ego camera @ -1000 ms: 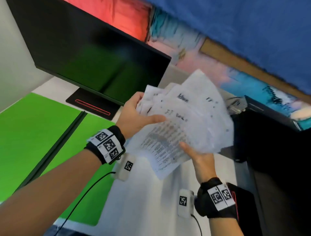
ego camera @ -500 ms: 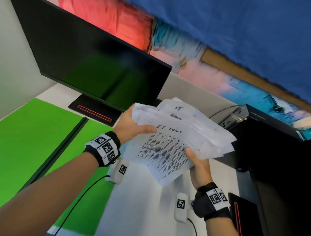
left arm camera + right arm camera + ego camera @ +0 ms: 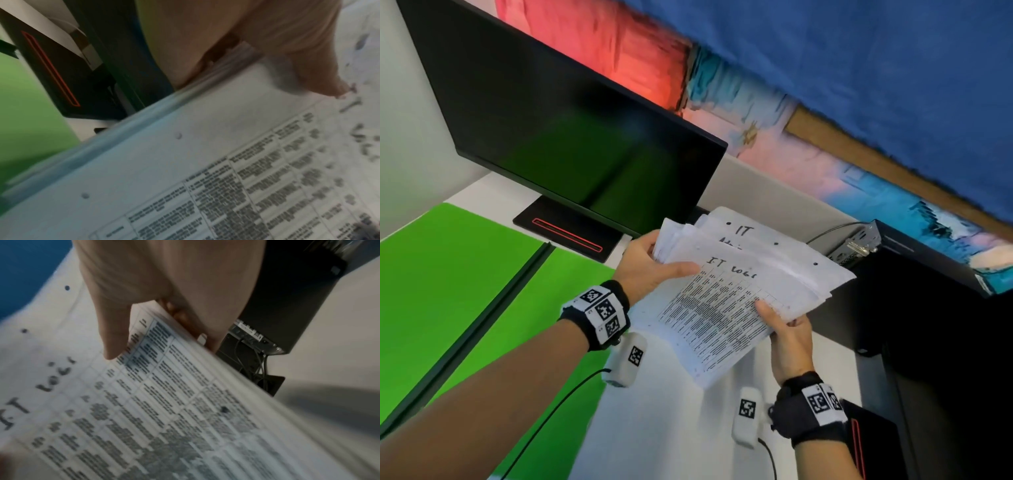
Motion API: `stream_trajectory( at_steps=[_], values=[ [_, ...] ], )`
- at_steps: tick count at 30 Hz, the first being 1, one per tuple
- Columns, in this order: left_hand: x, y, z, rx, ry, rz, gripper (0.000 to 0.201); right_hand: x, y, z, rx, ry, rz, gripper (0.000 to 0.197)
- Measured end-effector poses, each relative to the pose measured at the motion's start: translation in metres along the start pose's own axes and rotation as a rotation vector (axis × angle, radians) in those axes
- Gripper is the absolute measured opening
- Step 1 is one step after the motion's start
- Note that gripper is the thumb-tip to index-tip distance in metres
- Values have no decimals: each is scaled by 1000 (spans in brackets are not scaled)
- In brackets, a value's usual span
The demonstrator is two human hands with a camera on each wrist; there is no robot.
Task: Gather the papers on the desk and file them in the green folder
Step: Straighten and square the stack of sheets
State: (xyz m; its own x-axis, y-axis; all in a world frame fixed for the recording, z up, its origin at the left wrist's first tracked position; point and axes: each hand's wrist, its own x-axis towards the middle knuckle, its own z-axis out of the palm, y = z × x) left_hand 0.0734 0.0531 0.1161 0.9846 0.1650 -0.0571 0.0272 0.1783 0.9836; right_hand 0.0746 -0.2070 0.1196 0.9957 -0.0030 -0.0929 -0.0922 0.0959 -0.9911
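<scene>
Both hands hold the stack of papers [image 3: 726, 301] in the air above the white tabletop [image 3: 661, 428]. The stack is loosely fanned, with several sheet edges offset from one another. The top sheet carries a printed table and handwritten letters near its upper edge.

The left hand [image 3: 647, 270] grips the stack at the edge nearest the monitor [image 3: 571, 137]. Its thumb lies flat across the top sheet, and its fingers pass under the stack. In the left wrist view, the left hand [image 3: 277, 32] shows the thumb tip pressing on the top sheet of the papers [image 3: 205, 162], with punched holes visible along the sheet margin.

The right hand [image 3: 787, 339] grips the stack at the edge farthest from the monitor. Its thumb rests on the top sheet, and its fingers curl beneath. The right wrist view confirms this pinch: the right hand [image 3: 164, 288] clamps the papers [image 3: 144, 402] between thumb and fingers.

The green folder [image 3: 448, 291] lies open and flat on the tabletop, in front of the monitor and to its left side. It is apart from the papers. A black computer case [image 3: 928, 325] stands to the right of the monitor, just beyond the stack.
</scene>
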Motion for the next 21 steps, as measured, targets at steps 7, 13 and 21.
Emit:
stream_trajectory(
  at_steps=[7,13,21],
  values=[
    [2,-5,21,98,18,-34,39,-6,-11,19,-198,-86,-98,39],
    [-1,17,20,-85,10,46,49,-16,-20,-1,-131,-6,-184,33],
    [7,58,54,27,84,274,57,-14,1,-10,-184,-53,-80,49]
  ],
)
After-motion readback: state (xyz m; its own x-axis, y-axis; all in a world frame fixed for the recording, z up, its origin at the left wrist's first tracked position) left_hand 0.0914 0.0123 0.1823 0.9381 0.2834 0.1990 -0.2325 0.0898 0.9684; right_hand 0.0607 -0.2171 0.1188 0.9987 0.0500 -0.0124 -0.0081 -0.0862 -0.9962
